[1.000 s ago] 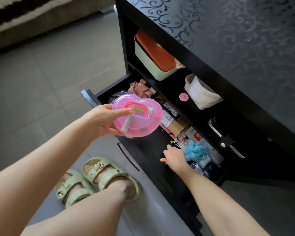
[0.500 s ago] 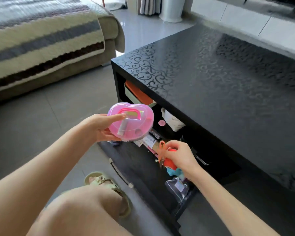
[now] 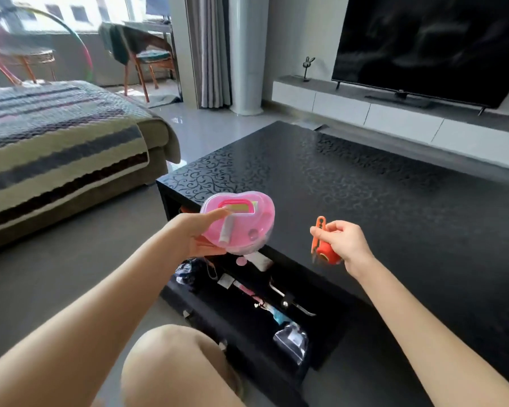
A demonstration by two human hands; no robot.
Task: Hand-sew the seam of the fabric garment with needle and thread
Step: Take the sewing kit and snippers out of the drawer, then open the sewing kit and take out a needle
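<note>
My left hand (image 3: 199, 232) grips a pink heart-shaped plastic sewing box (image 3: 241, 227) by its left side, thumb on the lid, over the near left corner of the black coffee table (image 3: 365, 195). Small items show through the translucent lid. My right hand (image 3: 343, 242) holds a red thread spool (image 3: 329, 254) together with an orange plastic tool (image 3: 318, 233), fingers curled round both, above the table's front edge. No garment, needle or loose thread is visible.
Below the hands the table's drawer (image 3: 247, 312) stands open with several small items in it. My knee (image 3: 171, 365) is at the bottom. A sofa with a striped cover (image 3: 62, 154) is at left, a TV (image 3: 429, 45) on a low white cabinet (image 3: 394, 113) behind.
My right hand took the red spool and orange tool out of the drawer and rose above the table edge. My left hand lifted the pink box. The view tilted up to the room.
</note>
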